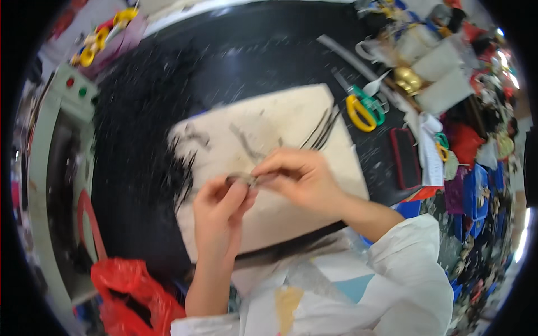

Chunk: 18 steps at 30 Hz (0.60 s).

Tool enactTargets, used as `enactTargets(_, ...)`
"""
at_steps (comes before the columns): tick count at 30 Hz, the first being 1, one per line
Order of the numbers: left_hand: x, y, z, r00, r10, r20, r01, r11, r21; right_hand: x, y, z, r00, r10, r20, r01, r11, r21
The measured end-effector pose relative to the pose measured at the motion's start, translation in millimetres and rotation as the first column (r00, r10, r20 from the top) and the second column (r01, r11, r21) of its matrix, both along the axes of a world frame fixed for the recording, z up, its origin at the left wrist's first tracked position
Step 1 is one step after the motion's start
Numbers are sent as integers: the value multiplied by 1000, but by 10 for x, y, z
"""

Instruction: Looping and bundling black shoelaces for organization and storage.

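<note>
My left hand (219,208) is closed, thumb against forefinger, around a small curled dark strip (231,178). From the right, my right hand (302,178) meets it with a pinch at the strip's other end; motion blur hides the exact contact. Both hands are over a pale cream board or cloth (269,229) on the black table. Beyond the fingers lies a short grey strip (244,140) on the board. Several thin black strips (322,133) lie together by its right edge.
A heap of black shreds (143,112) covers the table's left side. To the right are scissors (361,112) with yellow and green handles, a long flat ruler-like bar (350,56) and a dark red-edged phone (404,158). A red plastic bag (131,291) hangs at the lower left.
</note>
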<state>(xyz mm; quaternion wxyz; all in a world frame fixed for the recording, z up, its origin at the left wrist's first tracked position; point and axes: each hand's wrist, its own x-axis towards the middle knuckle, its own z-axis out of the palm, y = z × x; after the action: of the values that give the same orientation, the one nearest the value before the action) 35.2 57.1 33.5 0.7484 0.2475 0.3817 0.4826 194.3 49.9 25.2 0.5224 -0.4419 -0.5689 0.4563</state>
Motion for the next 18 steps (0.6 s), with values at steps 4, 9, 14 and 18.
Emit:
enactTargets(4,-33,-57,-65,998,22,52,-27,994,102,-100,-101,17,999,-35,-28,36,999,37)
enactTargets(9,-66,-102,-59,1000,19,21,-21,990,139,-168,-157,69,997,40,-59,-43,998,-46)
enactTargets(14,-124,-132,-58,993,-106,-46,112,981,156,-120,-181,101,952,83,-294,-153,963,-222)
enactTargets(18,-128,-142,-24,972,-94,-214,143,964,225,-76,-200,114,961,69,-268,-142,955,-262)
